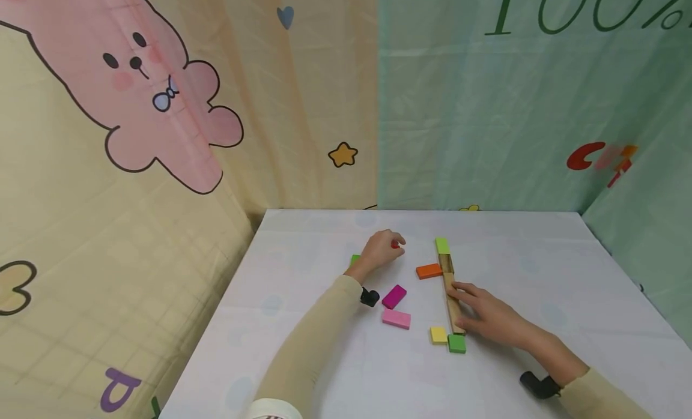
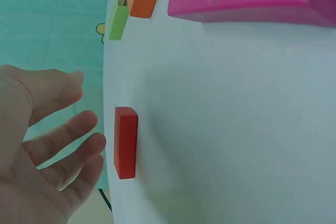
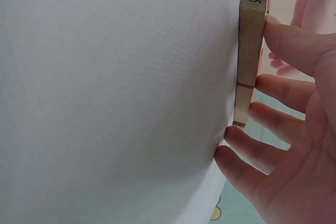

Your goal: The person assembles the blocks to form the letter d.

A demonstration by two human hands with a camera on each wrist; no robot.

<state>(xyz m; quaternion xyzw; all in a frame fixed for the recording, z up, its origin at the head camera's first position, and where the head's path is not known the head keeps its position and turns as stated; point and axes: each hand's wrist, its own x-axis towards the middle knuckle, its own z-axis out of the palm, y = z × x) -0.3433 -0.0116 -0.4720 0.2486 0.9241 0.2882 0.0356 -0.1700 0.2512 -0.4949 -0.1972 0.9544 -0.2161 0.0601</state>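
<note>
My left hand hovers at the back of the table, above a small red block. In the left wrist view its fingers are loosely bent and look apart from the block, which lies on the table. A narrow row of plain wooden blocks runs front to back, with a lime block at the far end and a green block at the near end. My right hand touches the row's right side with spread thumb and fingertips. An orange block meets the row's left side.
A yellow block sits left of the near green block. Magenta and pink blocks lie near the left wrist. Another green block is partly hidden behind the left arm. Printed curtains stand behind the white table.
</note>
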